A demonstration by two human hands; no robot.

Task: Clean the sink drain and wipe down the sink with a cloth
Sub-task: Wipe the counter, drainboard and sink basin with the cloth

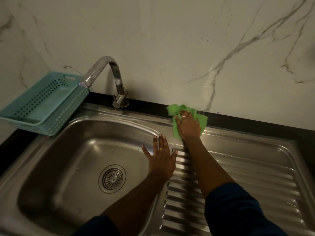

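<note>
A steel sink (56, 160) fills the lower view, with a round slotted drain (112, 178) in the basin floor. My left hand (161, 160) lies flat with straight, spread fingers on the basin's right rim. My right hand (187, 124) presses a green cloth (175, 109) flat against the sink's back edge, where the steel meets the black counter strip. The cloth sticks out around the fingers and is partly hidden under the palm.
A curved chrome tap (109, 72) stands at the back of the basin. A teal perforated basket (51, 103) sits at the back left corner. The ribbed drainboard (255, 181) stretches to the right. A marble-patterned wall (170, 40) rises behind.
</note>
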